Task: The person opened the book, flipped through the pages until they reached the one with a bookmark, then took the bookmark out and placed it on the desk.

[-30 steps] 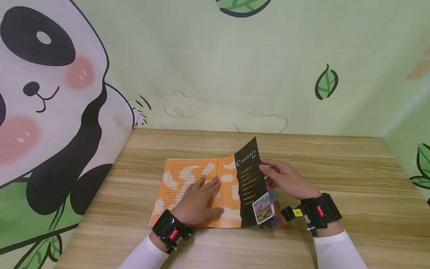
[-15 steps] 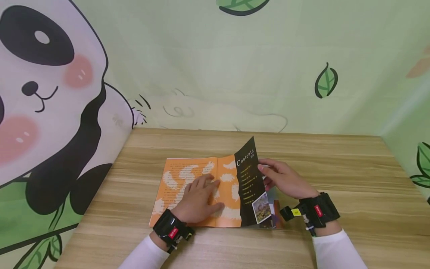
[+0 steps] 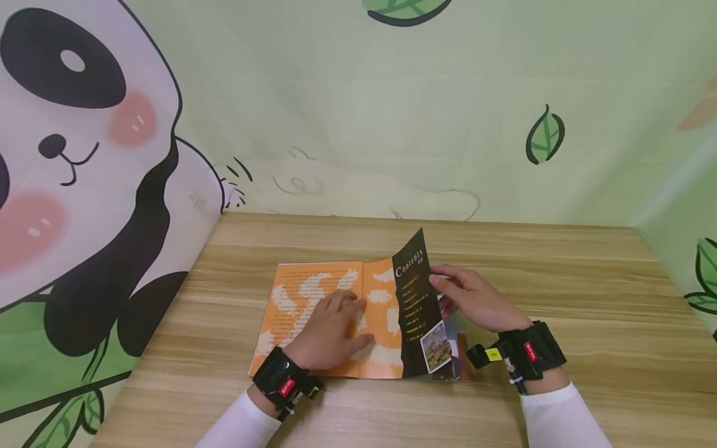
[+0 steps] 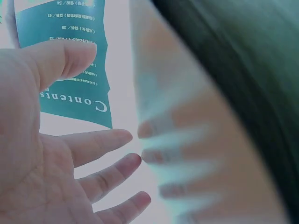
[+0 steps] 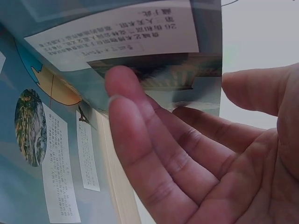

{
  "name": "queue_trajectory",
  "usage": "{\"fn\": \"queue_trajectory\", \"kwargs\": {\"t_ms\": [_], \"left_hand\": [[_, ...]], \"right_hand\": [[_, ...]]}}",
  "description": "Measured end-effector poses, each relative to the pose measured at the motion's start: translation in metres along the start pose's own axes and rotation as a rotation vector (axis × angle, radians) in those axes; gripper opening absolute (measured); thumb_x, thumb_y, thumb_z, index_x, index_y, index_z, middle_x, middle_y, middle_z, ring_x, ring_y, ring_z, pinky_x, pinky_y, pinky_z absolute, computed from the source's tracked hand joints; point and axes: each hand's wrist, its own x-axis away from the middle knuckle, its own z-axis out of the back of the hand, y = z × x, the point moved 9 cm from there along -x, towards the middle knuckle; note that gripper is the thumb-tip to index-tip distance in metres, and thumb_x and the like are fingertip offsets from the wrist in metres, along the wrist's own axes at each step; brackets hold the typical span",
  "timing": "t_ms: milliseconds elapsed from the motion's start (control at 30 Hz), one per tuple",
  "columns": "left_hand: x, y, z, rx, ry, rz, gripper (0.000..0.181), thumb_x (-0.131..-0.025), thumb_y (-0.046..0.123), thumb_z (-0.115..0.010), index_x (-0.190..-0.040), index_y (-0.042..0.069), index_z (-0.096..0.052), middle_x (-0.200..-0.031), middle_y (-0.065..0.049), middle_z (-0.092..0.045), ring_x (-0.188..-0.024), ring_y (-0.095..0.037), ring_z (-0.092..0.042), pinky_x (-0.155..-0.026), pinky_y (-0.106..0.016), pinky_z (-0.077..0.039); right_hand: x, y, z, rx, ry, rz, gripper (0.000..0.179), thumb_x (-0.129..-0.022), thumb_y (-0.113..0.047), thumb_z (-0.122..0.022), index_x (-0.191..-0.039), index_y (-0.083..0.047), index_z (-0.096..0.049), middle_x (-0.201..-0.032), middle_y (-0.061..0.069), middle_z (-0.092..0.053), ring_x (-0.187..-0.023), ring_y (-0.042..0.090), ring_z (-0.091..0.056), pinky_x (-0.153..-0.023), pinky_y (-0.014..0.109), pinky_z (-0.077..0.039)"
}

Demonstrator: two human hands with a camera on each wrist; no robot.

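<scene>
An open magazine (image 3: pixel 316 274) lies on the table, its left page orange with white brush-like patches. My left hand (image 3: pixel 325 339) rests across the inner part of this page with fingers spread, the tips reaching past the centre fold. The facing page (image 3: pixel 411 323), orange with a black "Contents" strip and a small photo, is raised and slanted at its right side. My right hand (image 3: pixel 478 302) holds that outer edge between thumb and fingers. Behind the raised page, in the right wrist view, the fingers (image 5: pixel 135 126) lie against its printed back. Blue pages (image 5: pixel 28 186) with pictures lie beneath.
The magazine sits on a wood-grain table (image 3: pixel 588 280). A pale green cloth backdrop (image 3: pixel 448 112) with leaves and a large panda (image 3: pixel 106 162) rises behind and at the left. Black camera straps (image 3: pixel 534 350) are worn on both wrists.
The raised page edge and my right hand have shifted very slightly left. My left fingers have moved a little toward the fold; the magazine stays in place.
</scene>
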Motion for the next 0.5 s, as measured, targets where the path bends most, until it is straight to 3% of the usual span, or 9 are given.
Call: {"fn": "queue_trajectory", "kwargs": {"t_ms": [300, 500], "left_hand": [[0.0003, 0.0001, 0.0056, 0.022, -0.012, 0.020, 0.068, -0.099, 0.046, -0.067, -0.152, 0.007, -0.051, -0.155, -0.013, -0.049, -0.152, -0.041, -0.031, -0.126, -0.058, -0.022], [0.0010, 0.0008, 0.0082, 0.055, -0.018, 0.034, 0.069, -0.099, 0.047, -0.066, -0.152, 0.006, -0.049, -0.156, -0.013, -0.048, -0.150, -0.038, -0.033, -0.125, -0.056, -0.026]], "right_hand": [[0.0003, -0.0005, 0.0001, 0.025, 0.004, -0.009, 0.058, -0.111, -0.028, -0.049, -0.156, 0.006, -0.037, -0.111, 0.021, -0.069, -0.083, 0.022, -0.070, -0.078, 0.037, -0.062], [0.0006, -0.0025, -0.0003, 0.025, 0.001, 0.004, 0.056, -0.112, -0.027, -0.048, -0.155, 0.006, -0.038, -0.111, 0.022, -0.069, -0.084, 0.022, -0.070, -0.080, 0.039, -0.062]]}}
